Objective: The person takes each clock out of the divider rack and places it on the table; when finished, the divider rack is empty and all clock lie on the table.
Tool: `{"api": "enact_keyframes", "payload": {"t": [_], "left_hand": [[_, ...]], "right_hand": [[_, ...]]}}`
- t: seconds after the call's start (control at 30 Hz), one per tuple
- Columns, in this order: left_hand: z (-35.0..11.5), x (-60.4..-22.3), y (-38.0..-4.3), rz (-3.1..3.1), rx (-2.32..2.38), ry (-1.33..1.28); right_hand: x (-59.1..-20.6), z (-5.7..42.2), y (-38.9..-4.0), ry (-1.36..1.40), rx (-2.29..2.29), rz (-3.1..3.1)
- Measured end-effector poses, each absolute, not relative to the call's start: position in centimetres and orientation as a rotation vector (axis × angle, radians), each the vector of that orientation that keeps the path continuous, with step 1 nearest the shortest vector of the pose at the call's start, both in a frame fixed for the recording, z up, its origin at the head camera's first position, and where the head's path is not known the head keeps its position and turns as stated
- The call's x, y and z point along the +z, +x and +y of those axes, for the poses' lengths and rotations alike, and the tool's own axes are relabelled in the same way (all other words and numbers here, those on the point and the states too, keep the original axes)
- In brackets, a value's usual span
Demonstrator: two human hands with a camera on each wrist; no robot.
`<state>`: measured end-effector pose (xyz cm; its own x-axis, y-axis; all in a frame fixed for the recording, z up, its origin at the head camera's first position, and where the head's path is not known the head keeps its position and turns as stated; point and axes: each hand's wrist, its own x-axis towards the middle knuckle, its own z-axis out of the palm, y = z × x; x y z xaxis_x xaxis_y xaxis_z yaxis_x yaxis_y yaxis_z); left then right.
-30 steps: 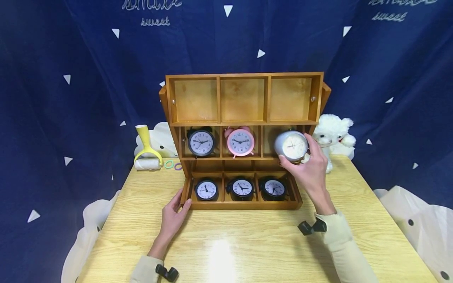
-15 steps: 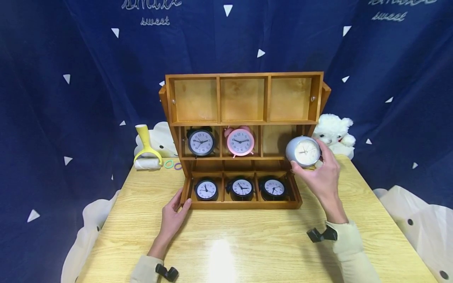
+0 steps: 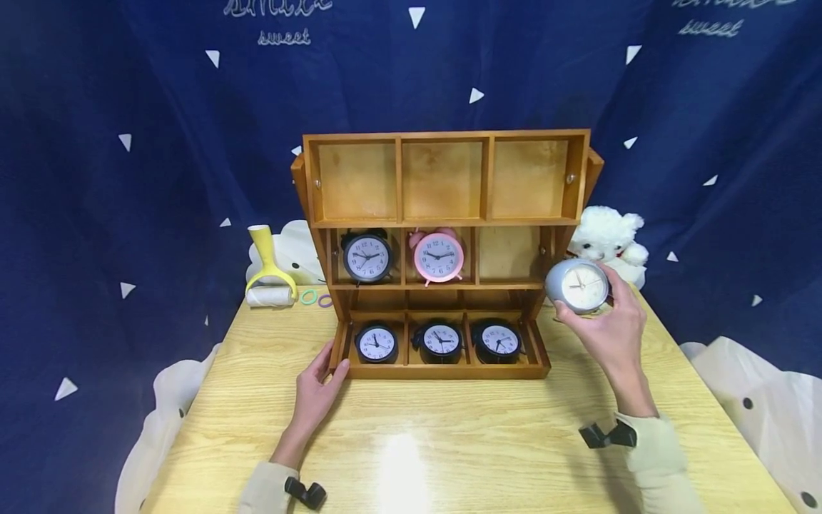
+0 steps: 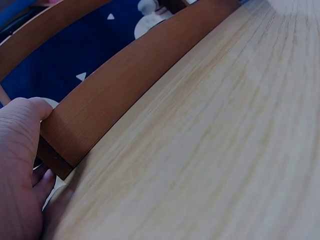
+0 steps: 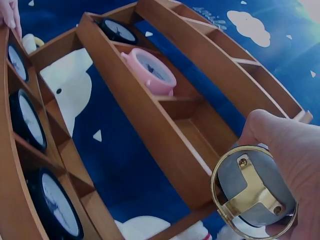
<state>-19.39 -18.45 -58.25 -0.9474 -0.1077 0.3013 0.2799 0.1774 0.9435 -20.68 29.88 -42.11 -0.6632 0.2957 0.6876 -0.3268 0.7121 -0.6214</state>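
I saw tabletop (image 3: 488, 428) running in front of the rack (image 3: 443, 373), side edges left and right of it. Right hand (image 3: 613, 332) pinched 1 grey clock (image 3: 578, 287), thumb and fingers apart by the clock's width, just right of the rack's middle tier. Left hand (image 3: 315, 391) gripped the rack's front-left corner between thumb and fingers.

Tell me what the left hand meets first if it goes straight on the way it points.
The wooden rack, almost at once: the left hand grips its lower left front corner, so I see no free gap ahead. Contact behind the corner is partly hidden.
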Motion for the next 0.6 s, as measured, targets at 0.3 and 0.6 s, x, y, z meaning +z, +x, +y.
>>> {"api": "enact_keyframes", "payload": {"t": [0.3, 0.6], "left_hand": [[-18.8, -59.0, -19.8, -2.192, -1.809, -0.161], [-18.7, -59.2, -19.8, -2.180, -1.808, -0.164]], "right_hand": [[-43.6, 32.6, -20.7, -0.072, 0.923, -2.129], [-45.5, 35.9, -20.9, -0.160, 0.905, -2.204]]}}
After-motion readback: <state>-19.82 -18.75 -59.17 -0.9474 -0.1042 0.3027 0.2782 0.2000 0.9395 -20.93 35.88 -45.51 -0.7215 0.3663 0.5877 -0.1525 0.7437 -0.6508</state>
